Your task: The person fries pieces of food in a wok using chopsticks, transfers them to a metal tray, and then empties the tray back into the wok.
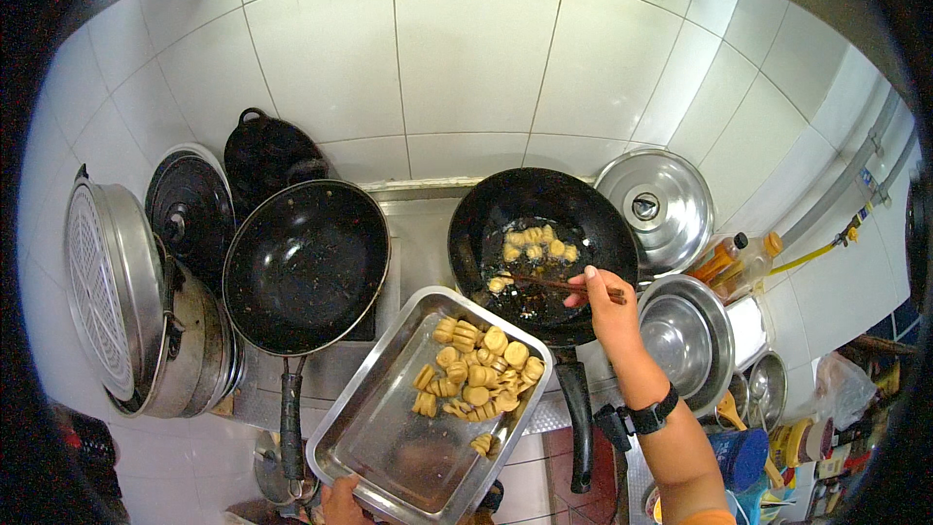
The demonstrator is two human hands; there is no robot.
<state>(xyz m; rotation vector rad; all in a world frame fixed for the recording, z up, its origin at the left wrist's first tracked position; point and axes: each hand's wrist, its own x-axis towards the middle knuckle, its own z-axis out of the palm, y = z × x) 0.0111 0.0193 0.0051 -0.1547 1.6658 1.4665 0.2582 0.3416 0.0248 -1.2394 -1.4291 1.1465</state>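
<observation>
My right hand [603, 302] holds a pair of dark chopsticks [543, 281] over a black wok [474, 233]. The chopsticks' tips are beside a pale yellow piece of food [498, 282] in the wok's oil, and several similar pieces [536, 237] float farther back. At the bottom of the view my left hand [344, 502] grips the near left rim of a rectangular steel tray [379, 445], which is held at a slant in front of the wok. Ridged yellow pieces [477, 375] are heaped in the tray's far right part.
A second black wok [306, 270] stands at left, near stacked steamer pots [116, 292] and dark lids [189, 211]. To the right are a steel lid [652, 204], steel bowls [678, 343], bottles [718, 259] and a blue container [740, 456]. A tiled wall rises behind.
</observation>
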